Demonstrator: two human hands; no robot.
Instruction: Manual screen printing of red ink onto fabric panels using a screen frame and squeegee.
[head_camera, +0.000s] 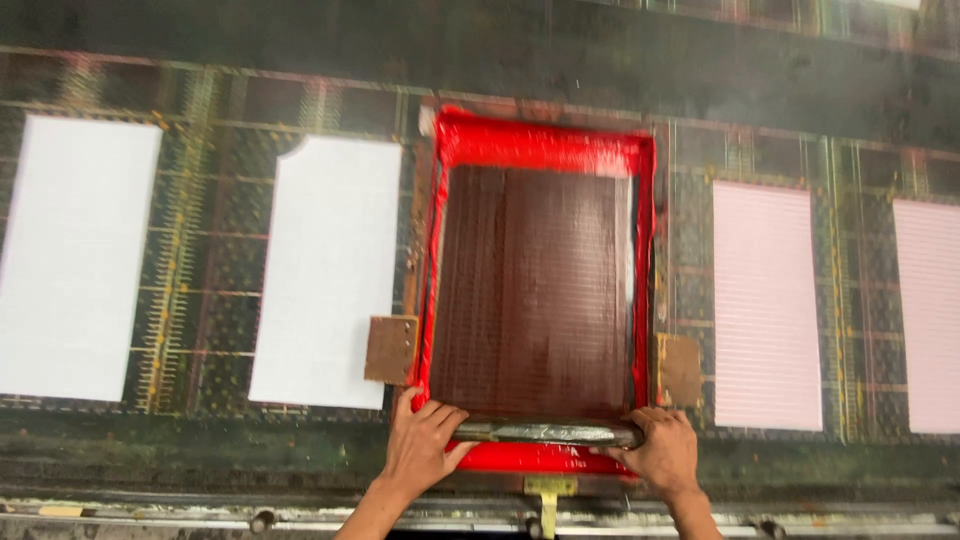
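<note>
A red-framed printing screen (540, 145) with a dark brown mesh (535, 290) lies flat on the long stained table. Along its near edge rests a squeegee with a grey handle bar (545, 433). My left hand (420, 447) grips the left end of that bar and presses on the frame's near left corner. My right hand (662, 450) grips the bar's right end. Red ink coats the frame's inner edges. Brown square plates stick out at the frame's near left (390, 349) and near right (680, 368).
Two white blank sheets (75, 255) (328, 270) lie to the left of the screen. Two pale pink lined sheets (766, 305) (928, 315) lie to the right. A metal rail (200, 515) runs along the table's near edge, with a yellowish bracket (548, 490) under the frame.
</note>
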